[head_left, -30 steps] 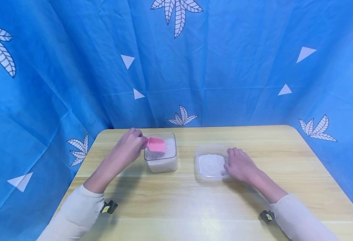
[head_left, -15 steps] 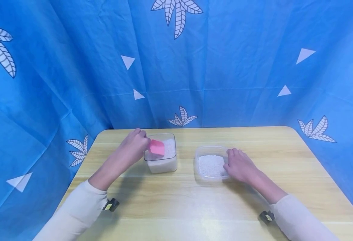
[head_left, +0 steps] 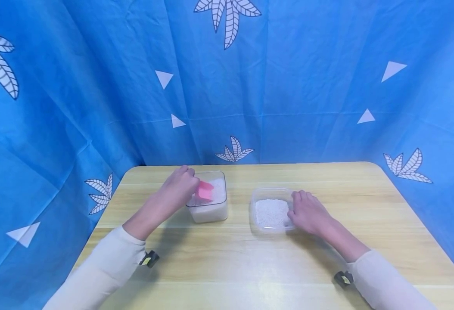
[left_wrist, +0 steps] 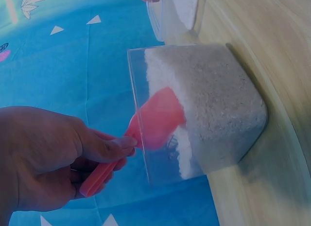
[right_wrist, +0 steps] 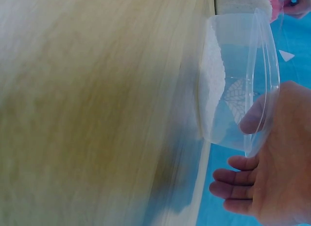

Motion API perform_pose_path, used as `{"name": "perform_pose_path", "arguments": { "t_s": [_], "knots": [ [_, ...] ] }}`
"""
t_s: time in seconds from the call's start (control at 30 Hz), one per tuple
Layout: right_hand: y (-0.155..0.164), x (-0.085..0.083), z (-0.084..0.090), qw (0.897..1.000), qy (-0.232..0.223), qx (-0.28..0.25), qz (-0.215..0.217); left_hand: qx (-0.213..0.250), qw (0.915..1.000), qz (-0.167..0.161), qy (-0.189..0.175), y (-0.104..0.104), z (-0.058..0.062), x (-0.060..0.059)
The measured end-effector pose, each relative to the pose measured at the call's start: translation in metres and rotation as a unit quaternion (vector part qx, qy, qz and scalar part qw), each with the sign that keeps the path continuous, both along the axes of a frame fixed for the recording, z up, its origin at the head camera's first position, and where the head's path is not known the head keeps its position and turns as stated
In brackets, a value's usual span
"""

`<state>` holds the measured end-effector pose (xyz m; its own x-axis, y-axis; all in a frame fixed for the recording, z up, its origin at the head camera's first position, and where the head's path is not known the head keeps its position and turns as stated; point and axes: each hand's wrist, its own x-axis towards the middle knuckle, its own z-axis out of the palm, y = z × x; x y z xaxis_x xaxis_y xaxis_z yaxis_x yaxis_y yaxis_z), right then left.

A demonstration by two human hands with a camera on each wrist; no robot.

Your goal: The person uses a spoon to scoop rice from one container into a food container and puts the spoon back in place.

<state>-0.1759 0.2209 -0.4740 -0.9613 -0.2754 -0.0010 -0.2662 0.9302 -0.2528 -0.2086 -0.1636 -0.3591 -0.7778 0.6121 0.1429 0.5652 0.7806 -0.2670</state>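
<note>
Now left hand (head_left: 174, 191) grips pink scoop (head_left: 204, 191) by its handle, scoop blade dipped into white grains in tall clear container (head_left: 208, 209) on table (head_left: 328, 181). Right hand (head_left: 308, 212) rests against shallow clear tub (head_left: 270, 211) of white grains, thumb on its rim, other fingers loosely curled beside it.

The pink scoop (head_left: 204, 191) is plastic, with a short handle and a shovel-shaped bowl. It tilts bowl-down into the tub (head_left: 207, 202), its tip dug into the white grains (left_wrist: 214, 99). The tub is clear, square and deep, nearly full, standing upright on the table's left half. The tray (head_left: 270, 210) is clear, square and shallower, holding a low layer of the same grains, upright to the tub's right, near but apart.
</note>
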Motion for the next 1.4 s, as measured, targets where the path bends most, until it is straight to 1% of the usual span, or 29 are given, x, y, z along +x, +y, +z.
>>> {"name": "perform_pose_path", "arguments": {
  "t_s": [0.1,0.2,0.27,0.43,0.57,0.67,0.8,0.9,1.03,1.2,1.4],
  "knots": [
    [-0.001,0.001,0.0,1.0,-0.002,0.0,0.0,-0.013,0.9999,0.004,-0.001,0.004,-0.002,-0.002],
    [-0.001,0.001,0.0,1.0,-0.003,0.002,0.002,-0.023,0.9996,0.013,-0.01,0.008,-0.004,-0.002],
    [-0.001,0.001,0.001,1.0,-0.004,0.003,0.001,-0.028,0.9992,0.019,-0.022,0.011,-0.004,-0.002],
    [-0.002,0.001,0.001,1.0,-0.003,0.002,0.001,-0.046,0.9976,0.021,-0.047,0.019,-0.003,-0.002],
    [-0.002,0.0,0.0,1.0,-0.003,0.003,0.002,-0.043,0.9964,0.026,-0.069,0.024,-0.001,-0.004],
    [-0.002,0.0,0.0,1.0,-0.001,0.002,0.001,-0.047,0.9954,0.022,-0.081,0.028,-0.001,-0.008],
    [-0.002,0.0,0.001,1.0,0.003,-0.001,0.001,-0.058,0.9957,0.005,-0.071,0.032,-0.003,-0.013],
    [-0.002,-0.001,0.001,1.0,0.003,0.0,0.001,-0.058,0.9962,-0.007,-0.064,0.032,-0.005,-0.017],
    [-0.002,-0.001,0.0,1.0,-0.001,0.001,0.001,-0.049,0.9956,-0.012,-0.079,0.031,-0.008,-0.022],
    [-0.003,-0.001,0.0,1.0,-0.003,-0.001,0.0,-0.028,0.9932,-0.003,-0.113,0.031,-0.008,-0.026],
    [-0.002,-0.001,0.0,1.0,-0.005,0.002,-0.003,-0.021,0.9895,0.014,-0.142,0.032,-0.008,-0.031]
  ]
}}
